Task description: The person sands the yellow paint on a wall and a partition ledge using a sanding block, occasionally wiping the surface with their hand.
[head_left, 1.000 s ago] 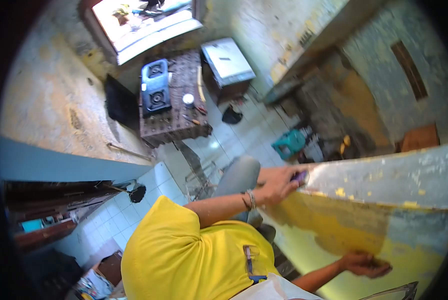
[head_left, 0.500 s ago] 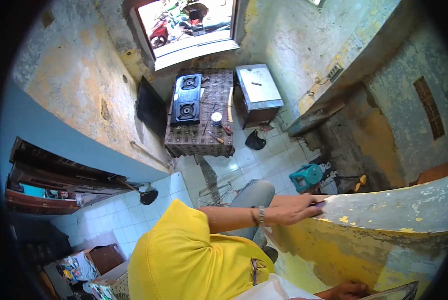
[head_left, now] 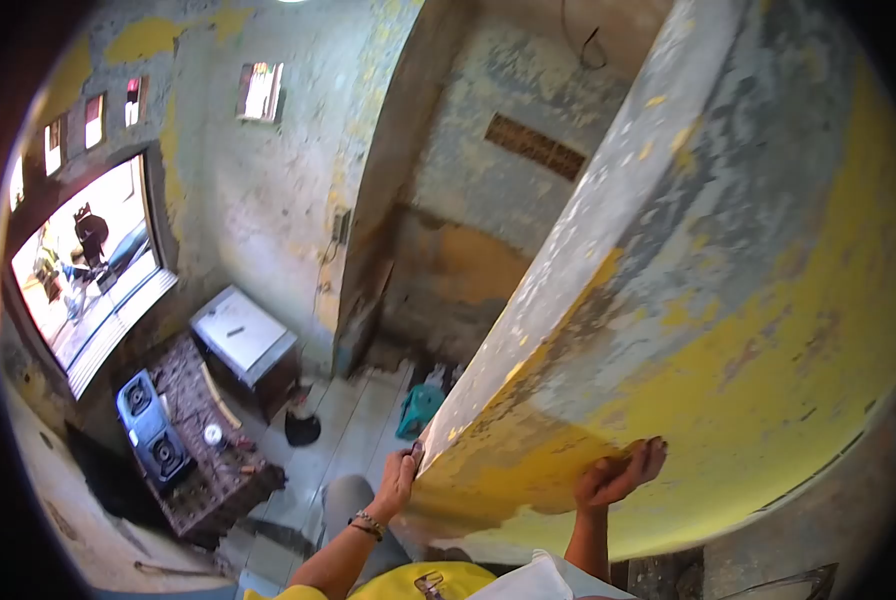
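Observation:
My left hand (head_left: pixel 398 480), with a bracelet at the wrist, rests on the outer corner of a peeling yellow and grey wall (head_left: pixel 728 300). Its fingers close on a small dark object (head_left: pixel 415 455) pressed to that edge. My right hand (head_left: pixel 623 472) lies to the right on the yellow face of the same wall, palm against the paint and fingers slightly curled, with nothing visible in it. Both forearms rise from my yellow shirt (head_left: pixel 418 585) at the bottom of the view.
Below to the left, a patterned table (head_left: pixel 223 470) carries a blue two-burner stove (head_left: pixel 150 430) and small tools. A white-topped cabinet (head_left: pixel 243 335) stands beside it, near a bright doorway (head_left: pixel 88 270). A green stool (head_left: pixel 420 408) and a black bag (head_left: pixel 303 428) sit on the tiled floor.
The view has swung up from the floor to along the wall. My left hand stays on the wall's corner edge, and my right hand now shows higher on the yellow face.

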Tool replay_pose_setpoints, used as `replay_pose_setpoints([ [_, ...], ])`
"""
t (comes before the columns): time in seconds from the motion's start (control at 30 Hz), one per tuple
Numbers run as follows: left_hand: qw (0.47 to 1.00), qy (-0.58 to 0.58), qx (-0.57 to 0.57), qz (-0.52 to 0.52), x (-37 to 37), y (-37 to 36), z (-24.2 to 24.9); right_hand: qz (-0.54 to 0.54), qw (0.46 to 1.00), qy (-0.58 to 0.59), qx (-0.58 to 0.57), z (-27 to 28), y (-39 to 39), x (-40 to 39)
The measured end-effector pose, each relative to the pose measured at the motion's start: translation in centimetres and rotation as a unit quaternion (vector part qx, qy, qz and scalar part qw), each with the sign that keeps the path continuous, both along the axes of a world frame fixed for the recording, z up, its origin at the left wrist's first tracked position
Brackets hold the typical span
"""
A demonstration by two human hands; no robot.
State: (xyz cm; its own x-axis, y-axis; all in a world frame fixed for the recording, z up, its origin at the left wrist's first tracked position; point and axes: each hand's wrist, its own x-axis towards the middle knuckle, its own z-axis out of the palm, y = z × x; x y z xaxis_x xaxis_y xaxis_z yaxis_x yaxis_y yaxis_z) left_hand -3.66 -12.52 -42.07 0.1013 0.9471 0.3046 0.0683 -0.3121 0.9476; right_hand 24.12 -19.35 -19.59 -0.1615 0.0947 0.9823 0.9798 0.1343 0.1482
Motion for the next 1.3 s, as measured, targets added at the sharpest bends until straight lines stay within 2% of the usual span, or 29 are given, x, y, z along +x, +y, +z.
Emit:
replay_pose_setpoints([
  [0.03,1.000,0.004,0.017,0.001,-0.3,0.1,1.7,0.005,1.000,0.001,0.004,0.1,0.0,-0.1],
  [0.1,0.991,-0.051,0.119,-0.032,0.0,1.8,8.4,0.018,1.000,0.007,0.005,-0.3,-0.4,-0.3],
  [0.2,0.946,-0.120,0.289,-0.086,1.1,6.3,23.2,-0.002,1.000,0.001,-0.009,-0.1,0.1,0.3],
  [0.23,0.923,-0.091,0.364,-0.085,0.9,7.1,30.0,-0.004,1.000,-0.001,-0.007,-0.2,0.2,0.5],
  [0.27,0.897,-0.059,0.432,-0.070,1.0,8.2,36.0,-0.006,1.000,0.000,-0.007,-0.3,0.3,0.4],
  [0.3,0.793,-0.066,0.605,-0.007,2.1,10.9,41.3,-0.009,1.000,-0.002,-0.006,-0.3,0.3,0.4],
  [0.33,0.785,-0.064,0.615,-0.042,1.5,11.0,47.7,0.000,1.000,0.000,-0.008,-0.4,0.1,0.4],
  [0.37,0.851,-0.093,0.510,-0.084,1.7,10.3,53.9,0.007,1.000,0.001,-0.007,-0.3,0.1,0.4],
  [0.43,0.736,-0.149,0.660,0.032,2.3,9.1,61.5,0.011,1.000,0.000,0.000,0.2,0.6,0.3],
  [0.53,0.724,-0.133,0.675,0.050,2.5,9.8,62.0,0.003,1.000,0.007,0.001,-0.1,0.3,-0.1],
  [0.57,0.701,-0.114,0.701,0.056,2.7,11.0,59.4,0.002,1.000,0.011,0.003,-0.1,0.4,-0.3],
  [0.6,0.645,-0.092,0.753,0.090,2.8,12.2,55.6,0.002,1.000,0.015,0.007,0.1,0.5,-0.4],
  [0.67,0.713,-0.044,0.698,0.055,2.8,13.1,45.0,-0.011,1.000,0.007,0.009,0.3,0.2,-0.5],
  [0.7,0.811,-0.035,0.584,-0.004,2.6,12.7,39.0,-0.015,1.000,0.006,0.012,0.4,0.4,-0.6],
  [0.77,0.896,-0.080,0.430,-0.083,2.4,11.6,31.2,-0.003,1.000,0.010,0.020,0.5,0.3,-0.7],
  [0.83,0.926,-0.119,0.332,-0.133,2.1,11.3,28.7,0.005,1.000,0.016,0.025,0.6,0.5,-0.9],
  [0.87,0.895,-0.062,0.434,-0.081,1.7,10.1,31.6,0.007,1.000,0.021,0.020,0.5,0.3,-0.8],
  [0.97,0.876,-0.097,0.459,-0.115,1.4,14.4,44.5,0.012,1.000,-0.016,-0.005,2.2,-0.4,-0.6],
  [1.0,0.883,-0.124,0.434,-0.130,1.3,15.2,49.2,0.011,0.999,-0.039,-0.013,3.3,-0.7,0.2],
  [1.03,0.916,-0.126,0.365,-0.106,0.7,12.1,53.8,0.029,0.999,-0.021,0.007,4.6,-0.7,1.3],
  [1.1,0.944,-0.151,0.277,-0.094,0.3,7.8,57.7,0.044,0.996,0.043,0.063,5.7,-0.5,3.9],
  [1.17,0.940,-0.205,0.241,-0.124,0.4,6.4,57.2,-0.005,0.994,0.091,0.062,6.2,-1.8,6.2],
  [1.2,0.925,-0.227,0.265,-0.151,-0.4,8.9,54.0,-0.027,0.989,0.130,0.057,5.5,-2.1,7.1],
  [1.23,0.945,-0.126,0.292,-0.081,-0.9,10.1,49.6,-0.046,0.991,0.118,0.049,4.9,-2.0,7.4],
  [1.27,0.957,-0.121,0.251,-0.082,-0.1,6.7,45.6,-0.067,0.991,0.106,0.041,4.4,-2.0,7.8],
  [1.3,0.937,-0.114,0.318,-0.093,-1.1,9.4,39.6,-0.090,0.991,0.092,0.033,4.1,-2.0,8.1],
])
